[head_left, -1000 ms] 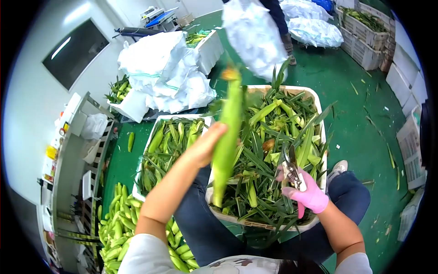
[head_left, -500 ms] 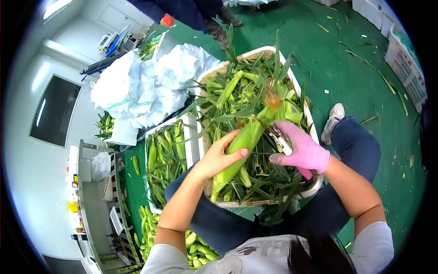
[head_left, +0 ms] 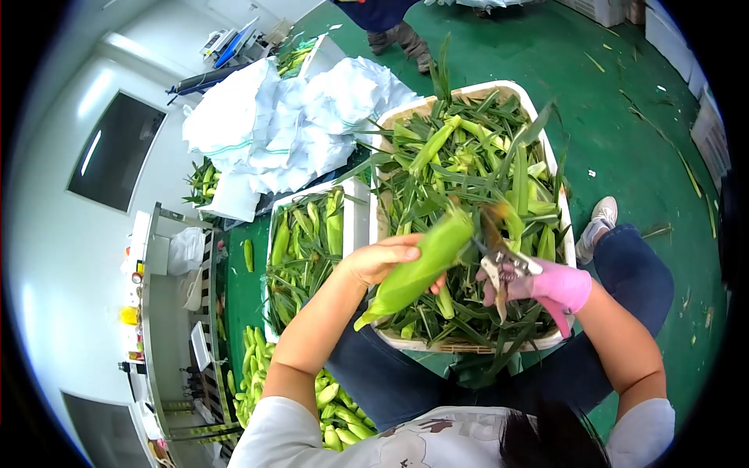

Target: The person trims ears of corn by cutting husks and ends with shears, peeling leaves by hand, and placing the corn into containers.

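My left hand is bare and wrapped round a green ear of corn in its husk, held tilted over a white crate. The ear's upper end looks cut off, without silk. My right hand, in a pink glove, grips pruning shears just right of the ear. A blurred brown tuft of silk with a green tip is beside the shears' blades, apart from the ear. Husk leaves and stalk pieces fill the crate between my knees.
Left of the crate stands a white box with husked ears and leaves. Loose corn ears lie piled on the floor by my left leg. Pale sacks are heaped beyond. Another person's legs show at the top. A metal shelf stands left.
The silk-topped end has come off the ear and hangs loose by the shears. My right hand has turned and dropped lower, a little away from the ear. The whole view has shifted.
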Tool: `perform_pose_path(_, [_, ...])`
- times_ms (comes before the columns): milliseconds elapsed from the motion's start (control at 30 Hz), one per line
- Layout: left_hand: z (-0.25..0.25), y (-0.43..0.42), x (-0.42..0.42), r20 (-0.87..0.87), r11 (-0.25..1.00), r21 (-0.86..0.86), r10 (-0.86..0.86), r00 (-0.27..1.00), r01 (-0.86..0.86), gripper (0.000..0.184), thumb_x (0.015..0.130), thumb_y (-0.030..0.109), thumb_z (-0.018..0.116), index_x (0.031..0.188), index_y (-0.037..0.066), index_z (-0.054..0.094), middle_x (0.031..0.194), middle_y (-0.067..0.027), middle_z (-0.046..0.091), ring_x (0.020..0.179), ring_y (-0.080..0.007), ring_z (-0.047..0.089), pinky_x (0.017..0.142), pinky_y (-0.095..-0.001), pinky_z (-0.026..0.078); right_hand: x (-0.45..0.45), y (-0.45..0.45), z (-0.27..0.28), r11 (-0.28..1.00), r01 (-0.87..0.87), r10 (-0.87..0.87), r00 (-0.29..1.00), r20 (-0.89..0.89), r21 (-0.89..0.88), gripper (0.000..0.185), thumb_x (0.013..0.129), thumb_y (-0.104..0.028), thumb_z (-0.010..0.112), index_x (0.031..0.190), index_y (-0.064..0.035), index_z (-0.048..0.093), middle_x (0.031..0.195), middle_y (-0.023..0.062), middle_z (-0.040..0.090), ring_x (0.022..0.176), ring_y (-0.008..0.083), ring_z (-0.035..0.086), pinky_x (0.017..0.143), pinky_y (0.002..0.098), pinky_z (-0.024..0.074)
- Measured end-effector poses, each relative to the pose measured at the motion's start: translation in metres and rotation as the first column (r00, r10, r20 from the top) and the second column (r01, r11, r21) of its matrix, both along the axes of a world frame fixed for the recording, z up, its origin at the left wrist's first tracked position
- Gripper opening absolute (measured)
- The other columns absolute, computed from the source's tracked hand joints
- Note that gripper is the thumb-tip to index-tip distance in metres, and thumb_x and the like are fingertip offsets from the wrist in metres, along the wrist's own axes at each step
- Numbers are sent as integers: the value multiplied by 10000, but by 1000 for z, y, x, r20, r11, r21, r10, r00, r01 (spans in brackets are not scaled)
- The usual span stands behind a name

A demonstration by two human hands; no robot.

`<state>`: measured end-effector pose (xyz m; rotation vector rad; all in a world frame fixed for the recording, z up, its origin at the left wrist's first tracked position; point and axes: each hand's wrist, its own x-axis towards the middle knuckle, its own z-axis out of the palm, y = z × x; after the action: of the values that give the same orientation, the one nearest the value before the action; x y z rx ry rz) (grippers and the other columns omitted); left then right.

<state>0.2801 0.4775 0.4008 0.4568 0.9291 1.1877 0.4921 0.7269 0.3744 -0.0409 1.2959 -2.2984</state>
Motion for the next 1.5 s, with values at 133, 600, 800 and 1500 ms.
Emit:
perform_pose_path(133, [-17, 5, 12, 180, 985, -70, -146, 973, 160, 718, 874, 424, 694, 1328, -87, 475, 1128, -291, 630, 1020, -371, 668, 831, -463, 574, -5, -6, 6, 1000, 13, -12, 998, -53, 20, 491, 794, -184, 708, 1225, -7, 556, 992, 91, 649, 892, 159, 622, 802, 304, 507])
perform_pose_path(600, [-16, 2, 21, -513, 815, 52, 518, 685, -577, 698, 783, 563, 776, 1162, 29, 535, 966, -122, 645, 834, -234, 669, 739, -370, 567, -6, -48, 6, 996, 67, -76, 987, 140, 66, 484, 896, -229, 643, 1308, -32, 484, 1132, 59, 583, 1070, 151, 549, 927, 306, 434])
perform_pose_path(800, [-29, 6, 46, -442, 872, 104, 472, 763, -478, 649, 854, 475, 745, 1263, 26, 517, 1023, -105, 670, 930, -205, 667, 837, -350, 540, -20, -53, 0, 937, 335, -343, 935, 91, 97, 287, 828, -198, 713, 1018, -9, 608, 810, 47, 623, 703, 131, 608, 661, 285, 516])
perform_pose_path(1500, [-52, 28, 84, 43, -130, 295, 991, -123, -946, 561, 985, 485, 565, 1287, 21, 476, 1295, -142, 565, 1254, -283, 528, 1111, -461, 404, -52, -60, -40, 723, 475, -445, 876, -189, 501, 328, 823, -111, 679, 1109, 0, 563, 909, 16, 589, 817, 118, 590, 769, 267, 484])
